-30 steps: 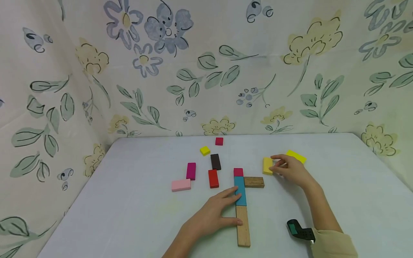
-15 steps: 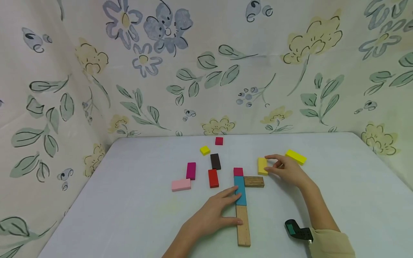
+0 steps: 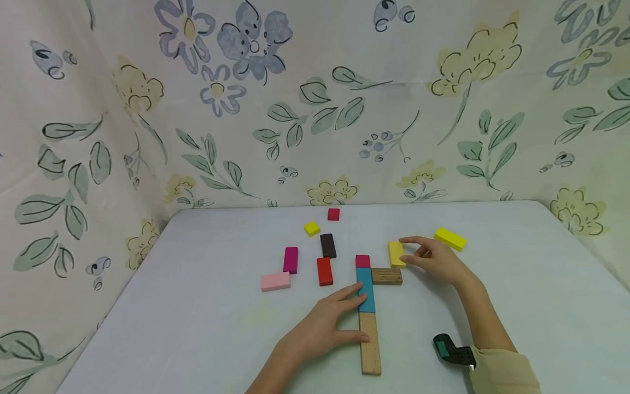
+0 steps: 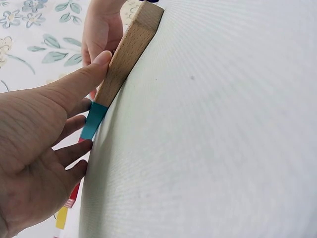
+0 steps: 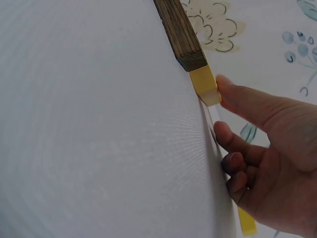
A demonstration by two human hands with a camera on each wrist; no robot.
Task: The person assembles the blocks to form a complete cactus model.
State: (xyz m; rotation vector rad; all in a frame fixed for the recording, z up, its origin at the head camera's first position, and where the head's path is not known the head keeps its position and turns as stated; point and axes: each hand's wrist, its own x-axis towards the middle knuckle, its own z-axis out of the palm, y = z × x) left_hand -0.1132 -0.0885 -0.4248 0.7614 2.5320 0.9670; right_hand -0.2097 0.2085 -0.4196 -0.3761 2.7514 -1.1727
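My left hand [image 3: 320,323] rests along the left side of a column of blocks, its fingers on the blue block [image 3: 366,298] and its thumb on the long light-wood block [image 3: 371,350]. A crimson block [image 3: 362,261] tops the column. From the blue block's right side a brown wooden block [image 3: 386,276] points sideways. My right hand [image 3: 440,262] touches the right side of a yellow block [image 3: 396,254] with thumb and index fingertips, not wrapped around it. In the right wrist view, the thumb presses the yellow block [image 5: 204,84], which sits at the end of the brown block [image 5: 181,34].
Left of the column lie a red block [image 3: 325,272], a dark brown one [image 3: 328,245], a magenta one [image 3: 291,260] and a pink one [image 3: 275,282]. Farther back are small yellow [image 3: 312,229] and red [image 3: 333,214] blocks. Another yellow block [image 3: 450,239] lies behind the right hand.
My right hand has slid the yellow block leftward, close to the far side of the brown block. The left hand has stayed where it was on the column.
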